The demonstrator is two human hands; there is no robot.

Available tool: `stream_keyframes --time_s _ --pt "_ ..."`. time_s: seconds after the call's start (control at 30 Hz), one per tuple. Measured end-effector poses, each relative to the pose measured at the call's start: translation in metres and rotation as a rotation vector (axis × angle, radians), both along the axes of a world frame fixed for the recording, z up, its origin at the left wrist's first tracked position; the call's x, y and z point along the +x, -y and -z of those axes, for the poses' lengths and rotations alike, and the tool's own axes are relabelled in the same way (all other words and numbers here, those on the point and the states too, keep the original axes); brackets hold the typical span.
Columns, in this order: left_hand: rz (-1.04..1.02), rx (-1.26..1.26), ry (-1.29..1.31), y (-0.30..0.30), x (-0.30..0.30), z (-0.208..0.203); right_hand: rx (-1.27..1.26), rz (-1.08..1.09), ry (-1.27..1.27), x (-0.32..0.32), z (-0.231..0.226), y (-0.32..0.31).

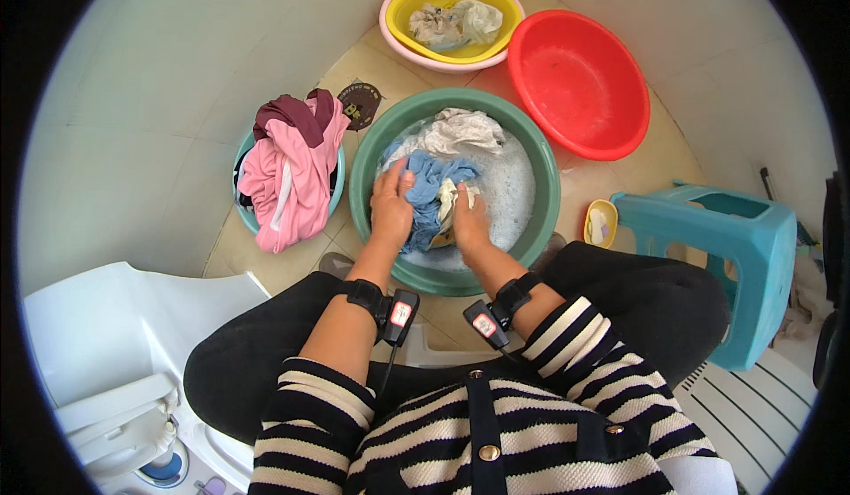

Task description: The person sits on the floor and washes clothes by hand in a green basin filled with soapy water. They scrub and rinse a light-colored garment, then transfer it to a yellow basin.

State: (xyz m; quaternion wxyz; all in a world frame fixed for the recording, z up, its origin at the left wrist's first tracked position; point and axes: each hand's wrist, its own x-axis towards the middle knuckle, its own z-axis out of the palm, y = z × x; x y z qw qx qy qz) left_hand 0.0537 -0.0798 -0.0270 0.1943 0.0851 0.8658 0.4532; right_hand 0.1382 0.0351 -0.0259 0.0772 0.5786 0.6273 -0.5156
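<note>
A green round basin (542,203) of sudsy water sits on the floor between my knees. In it lie a bunched blue cloth (428,196), a smaller cream cloth (448,203) and a whitish cloth (462,132) toward the far rim. My left hand (392,201) grips the blue cloth along its left edge, fingers bent against it. On the other side my right hand (471,222) is closed on the cream cloth, thumb on top and the remaining fingers mostly hidden. The two hands are apart, with wet fabric between them.
To the left, pink and maroon clothes (292,172) overflow a light blue basin (248,218). Behind stand a yellow basin (403,8) holding crumpled cloth and a red basin (580,88). A teal stool (753,220) and small yellow dish (600,223) are at right; white fixture (97,318) at left.
</note>
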Motion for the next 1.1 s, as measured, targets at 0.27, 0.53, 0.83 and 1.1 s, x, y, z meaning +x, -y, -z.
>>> stream_keyframes --time_s 0.27,0.53,0.83,1.1 --pt "0.168 -0.378 0.014 -0.012 0.007 0.000 0.104 0.133 0.217 -0.028 0.026 0.008" --pt "0.194 -0.534 -0.024 -0.036 -0.017 0.028 0.335 -0.305 0.234 -0.022 0.078 -0.013" --pt "0.102 -0.517 0.106 -0.041 -0.020 0.030 0.512 -1.102 0.298 -0.015 0.114 -0.064" --pt "-0.156 -0.323 0.419 -0.018 -0.001 0.042 0.330 -0.382 -0.029 -0.017 0.016 -0.069"
